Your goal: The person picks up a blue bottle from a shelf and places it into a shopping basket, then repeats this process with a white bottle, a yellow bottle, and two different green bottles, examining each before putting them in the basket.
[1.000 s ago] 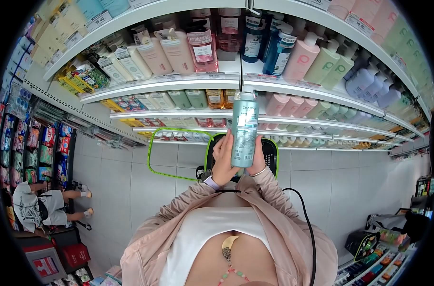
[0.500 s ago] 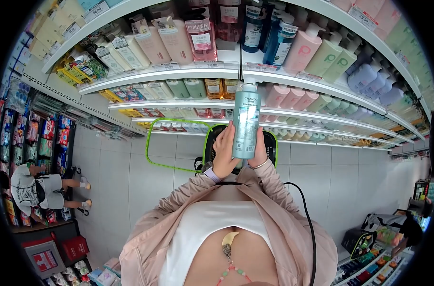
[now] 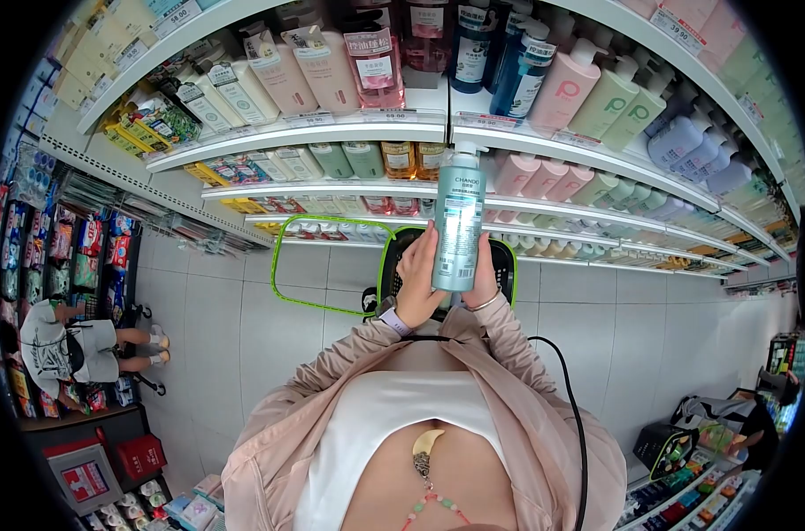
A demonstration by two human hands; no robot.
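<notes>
A pale teal pump bottle (image 3: 458,221) marked CHANDO stands nearly upright between my two hands, with its pump top at the far end. On its left side, my left hand (image 3: 417,276) presses its fingers against the lower half. My right hand (image 3: 484,276) grips the opposite side, its fingers partly hidden behind the bottle. Below and behind both hands is a black shopping basket (image 3: 505,265) with a green rim, mostly covered by my hands and the bottle. Its green handle (image 3: 283,296) sticks out to the left.
Ahead, curved white shelves hold pink bottles (image 3: 564,88), blue bottles (image 3: 519,81) and many others. To the left, a person (image 3: 84,352) bends by a rack of packets. At the lower right, another person (image 3: 761,429) is near a black bag (image 3: 663,450). Grey floor tiles (image 3: 234,327) lie between.
The bottle and both hands stay almost still, with the bottle only slightly shifted. The view has moved a little, and the person on the left has changed posture slightly.
</notes>
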